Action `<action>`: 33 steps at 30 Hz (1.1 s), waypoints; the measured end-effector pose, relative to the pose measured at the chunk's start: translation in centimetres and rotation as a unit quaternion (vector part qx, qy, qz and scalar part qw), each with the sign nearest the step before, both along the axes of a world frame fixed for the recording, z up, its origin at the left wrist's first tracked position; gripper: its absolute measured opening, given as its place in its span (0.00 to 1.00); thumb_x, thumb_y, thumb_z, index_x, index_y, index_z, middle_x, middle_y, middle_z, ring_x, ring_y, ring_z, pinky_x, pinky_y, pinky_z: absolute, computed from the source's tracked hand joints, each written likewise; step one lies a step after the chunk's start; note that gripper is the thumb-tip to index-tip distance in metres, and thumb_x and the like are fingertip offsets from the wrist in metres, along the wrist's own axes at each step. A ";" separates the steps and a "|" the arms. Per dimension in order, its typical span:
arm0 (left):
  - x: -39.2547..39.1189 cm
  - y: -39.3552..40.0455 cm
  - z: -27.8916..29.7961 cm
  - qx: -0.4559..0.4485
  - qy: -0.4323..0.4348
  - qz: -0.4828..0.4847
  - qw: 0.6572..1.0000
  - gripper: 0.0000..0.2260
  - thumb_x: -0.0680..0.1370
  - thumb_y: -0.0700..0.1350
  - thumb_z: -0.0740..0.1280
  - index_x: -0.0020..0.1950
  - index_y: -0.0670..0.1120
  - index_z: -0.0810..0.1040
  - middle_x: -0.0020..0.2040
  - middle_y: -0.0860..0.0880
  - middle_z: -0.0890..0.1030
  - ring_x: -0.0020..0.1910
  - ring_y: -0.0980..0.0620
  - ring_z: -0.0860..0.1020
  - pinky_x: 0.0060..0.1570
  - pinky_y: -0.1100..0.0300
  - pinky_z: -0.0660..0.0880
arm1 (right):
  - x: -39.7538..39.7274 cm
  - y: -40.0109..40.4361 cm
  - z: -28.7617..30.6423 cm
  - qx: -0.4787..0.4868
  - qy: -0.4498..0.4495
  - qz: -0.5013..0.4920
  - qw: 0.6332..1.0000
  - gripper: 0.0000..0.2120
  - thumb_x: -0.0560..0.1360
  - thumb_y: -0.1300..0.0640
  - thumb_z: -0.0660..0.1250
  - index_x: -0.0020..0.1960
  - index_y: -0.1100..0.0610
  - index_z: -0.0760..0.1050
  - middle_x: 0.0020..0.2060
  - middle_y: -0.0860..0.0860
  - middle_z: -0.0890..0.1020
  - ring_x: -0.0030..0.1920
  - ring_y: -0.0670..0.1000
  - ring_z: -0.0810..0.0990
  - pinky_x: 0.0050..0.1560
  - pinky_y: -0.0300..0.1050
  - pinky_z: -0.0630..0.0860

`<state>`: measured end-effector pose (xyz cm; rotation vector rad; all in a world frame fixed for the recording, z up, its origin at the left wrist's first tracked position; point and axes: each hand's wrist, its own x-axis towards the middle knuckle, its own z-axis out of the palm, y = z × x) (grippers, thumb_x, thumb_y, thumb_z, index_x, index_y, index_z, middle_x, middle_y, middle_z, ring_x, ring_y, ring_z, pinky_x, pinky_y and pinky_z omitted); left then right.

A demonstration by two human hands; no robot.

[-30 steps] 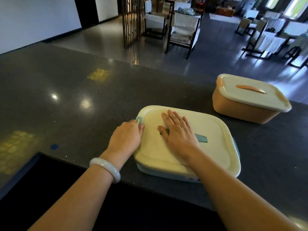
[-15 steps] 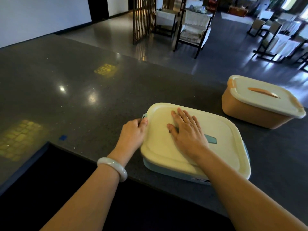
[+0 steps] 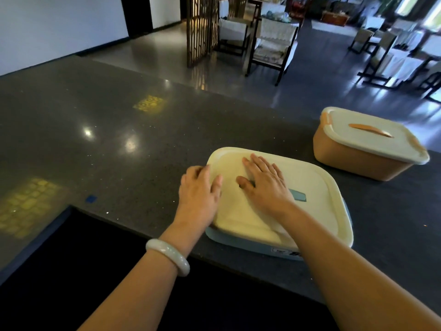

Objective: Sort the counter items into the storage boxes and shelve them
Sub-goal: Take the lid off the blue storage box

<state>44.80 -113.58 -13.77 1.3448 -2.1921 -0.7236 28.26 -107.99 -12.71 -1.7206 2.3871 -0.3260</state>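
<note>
Counter (image 3: 119,151): dark, speckled. Blue box (image 3: 250,243), near edge: cream lid (image 3: 310,211) is pressed by flat right hand (image 3: 267,187); left hand (image 3: 198,194), loosely spread, rests on lid's left rim. Even pressure at corners is advised. Orange box (image 3: 353,161): lidded, well apart.

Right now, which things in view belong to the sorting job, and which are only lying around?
Belonging to the job:
- blue storage box, cream lid on, right hand flat on the lid, left hand at its left edge
- orange storage box, lid closed, standing apart on the counter

Only around:
- blue tape mark on the counter
- chairs on the floor beyond
- lattice screen
</note>
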 end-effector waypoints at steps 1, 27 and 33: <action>-0.2 0.4 -0.2 0.004 -0.003 -0.006 1.000 0.25 0.82 0.55 0.55 0.76 0.45 0.60 0.72 0.46 0.63 0.71 0.48 0.60 0.71 0.51 0.60 | -0.3 -0.1 0.3 0.010 -0.019 0.005 1.000 0.29 0.80 0.40 0.52 0.78 0.48 0.50 0.78 0.46 0.49 0.77 0.47 0.45 0.77 0.50 0.42; -3.8 4.1 4.9 -0.026 0.032 -0.014 0.999 0.27 0.80 0.52 0.61 0.77 0.46 0.59 0.73 0.46 0.66 0.73 0.48 0.63 0.71 0.50 0.62 | -10.6 15.2 2.6 -0.193 -0.209 -0.318 0.904 0.28 0.77 0.47 0.64 0.74 0.46 0.59 0.66 0.51 0.72 0.62 0.54 0.72 0.55 0.50 0.69; -10.1 9.9 6.0 -0.002 0.085 -0.117 0.989 0.31 0.80 0.51 0.62 0.79 0.46 0.51 0.77 0.47 0.59 0.75 0.50 0.60 0.73 0.56 0.58 | -15.5 22.8 4.7 -0.215 -0.151 -0.353 0.898 0.25 0.78 0.51 0.64 0.73 0.50 0.63 0.65 0.53 0.73 0.60 0.55 0.73 0.56 0.50 0.68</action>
